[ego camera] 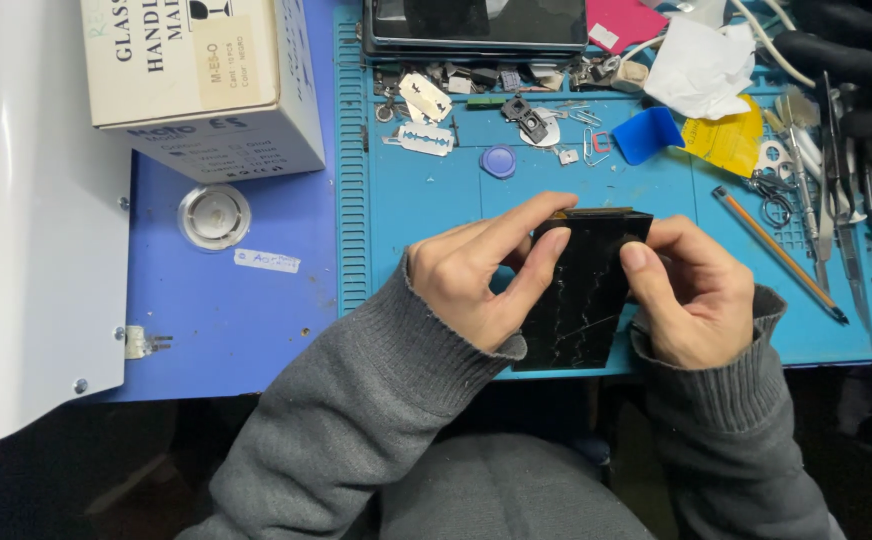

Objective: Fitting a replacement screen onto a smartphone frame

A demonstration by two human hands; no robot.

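Cracked phone (581, 295) pinched between both hands' closed grips.

1. A blue bench top (256, 310) carries a lighter blue ribbed work mat (426, 200).
2. Off the mat on the bench top: a white cardboard box (201, 85), a round metal fitting (214, 215), a small white label (267, 261).
3. On the mat: 2 razor blades (426, 140), a round blue cap (499, 161), a pencil (778, 253), a blue plastic pick (648, 134), crumpled white paper (701, 65), tweezers (836, 190), small scissors (771, 195).
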